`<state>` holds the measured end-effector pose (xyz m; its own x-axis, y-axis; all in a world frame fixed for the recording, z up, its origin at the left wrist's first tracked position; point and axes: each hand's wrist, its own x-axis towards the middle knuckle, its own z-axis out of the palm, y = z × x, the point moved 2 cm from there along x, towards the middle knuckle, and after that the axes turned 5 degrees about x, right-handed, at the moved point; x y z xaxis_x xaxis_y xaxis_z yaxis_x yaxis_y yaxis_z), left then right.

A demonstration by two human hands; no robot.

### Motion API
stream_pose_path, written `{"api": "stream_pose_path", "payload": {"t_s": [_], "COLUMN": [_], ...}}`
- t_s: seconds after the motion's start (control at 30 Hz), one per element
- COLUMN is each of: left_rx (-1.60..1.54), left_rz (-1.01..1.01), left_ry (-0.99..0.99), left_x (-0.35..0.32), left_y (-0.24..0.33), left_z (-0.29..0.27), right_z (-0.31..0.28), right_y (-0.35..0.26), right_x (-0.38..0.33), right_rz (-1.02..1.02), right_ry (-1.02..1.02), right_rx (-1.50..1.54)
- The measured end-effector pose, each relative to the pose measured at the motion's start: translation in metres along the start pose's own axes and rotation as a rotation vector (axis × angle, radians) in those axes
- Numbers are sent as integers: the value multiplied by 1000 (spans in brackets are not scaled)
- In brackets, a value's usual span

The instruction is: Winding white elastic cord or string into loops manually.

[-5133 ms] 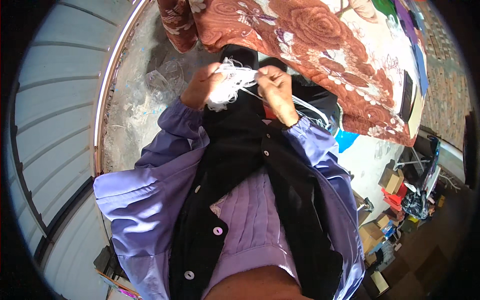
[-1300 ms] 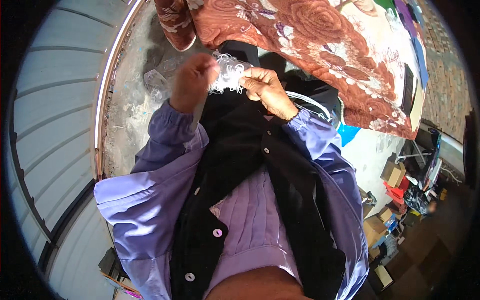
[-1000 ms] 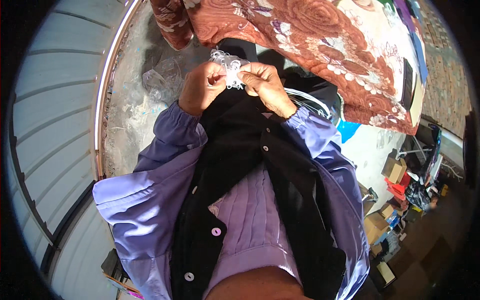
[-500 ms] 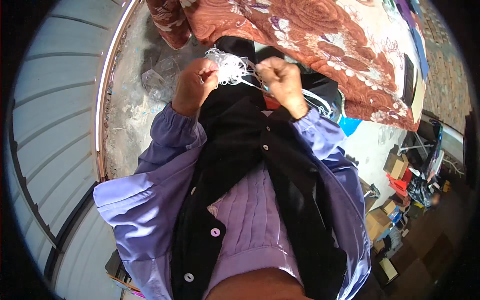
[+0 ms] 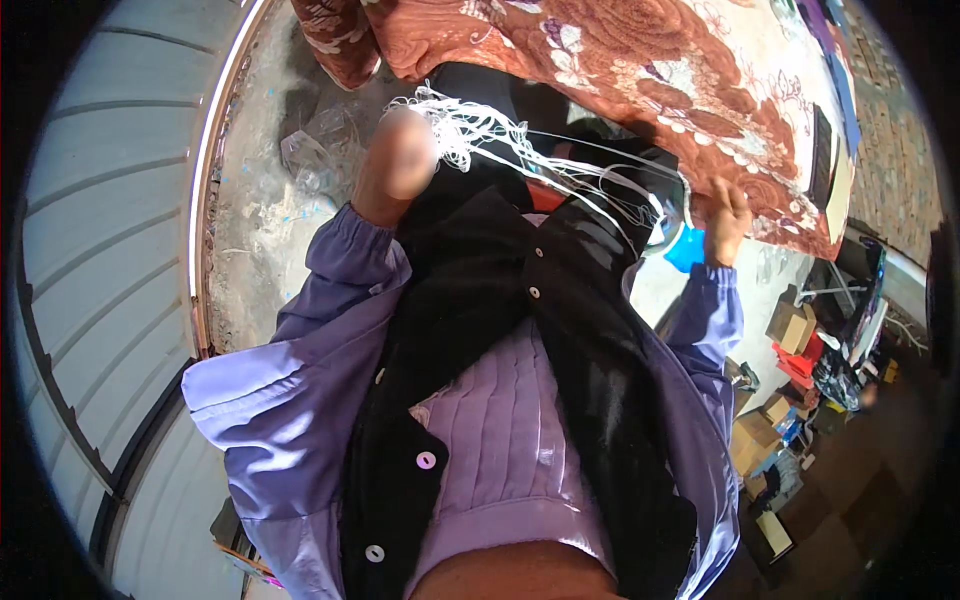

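A tangled bundle of thin white cord [image 5: 470, 130] lies over my black-clad lap, its loose strands trailing right. My left hand [image 5: 400, 155], somewhat blurred, is closed on the bundle's left end. Out to the right, beside the edge of the patterned cloth, is my right hand [image 5: 727, 220] with its fingers curled. One strand stretches nearly straight from the bundle toward that hand; the exact grip is hard to see. More strands hang in loops above a bright blue item [image 5: 686, 250] near my right knee.
A brown floral cloth [image 5: 640, 60] covers the surface ahead, with a dark flat object [image 5: 820, 150] at its right edge. Clear crumpled plastic [image 5: 305, 155] lies on the floor at left, beside a ribbed metal wall [image 5: 120, 200]. Cardboard boxes [image 5: 755, 445] and bags clutter the right.
My right hand has moved from beside the bundle far out to the right, drawing strands out. The compact tangle has spread into long strands. My left hand stays near its place.
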<state>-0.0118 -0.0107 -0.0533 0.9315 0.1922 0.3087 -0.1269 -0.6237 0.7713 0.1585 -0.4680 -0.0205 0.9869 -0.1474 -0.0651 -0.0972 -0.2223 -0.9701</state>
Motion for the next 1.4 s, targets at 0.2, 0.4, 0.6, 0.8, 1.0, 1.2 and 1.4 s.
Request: {"api": "stream_pose_path", "payload": {"t_s": [0.2, 0.4, 0.6, 0.8, 1.0, 1.2, 1.4], "left_rx": [-99, -97, -138, -59, 176, 4, 1], "left_rz": [-38, -26, -90, -162, 134, -27, 7], "left_ry": [-75, -195, -190, -213, -252, -275, -270], "left_x": [-15, -22, -19, -13, -10, 2, 15], "left_y": [-7, -13, -11, -9, -10, -3, 21], "left_z": [24, 33, 34, 29, 36, 27, 20], "right_z": [-131, -197, -198, -196, -191, -77, 134], "right_y": [34, 78, 123, 151, 163, 85, -26], "right_x": [-1, -23, -30, -37, -47, -32, -81], "right_rz": [49, -198, -124, -106, 203, -329, -342], "right_ry": [366, 534, 345, 280, 180, 169, -647], "right_rx": [3, -1020, -1259, -1231, -1439, -952, -126]}}
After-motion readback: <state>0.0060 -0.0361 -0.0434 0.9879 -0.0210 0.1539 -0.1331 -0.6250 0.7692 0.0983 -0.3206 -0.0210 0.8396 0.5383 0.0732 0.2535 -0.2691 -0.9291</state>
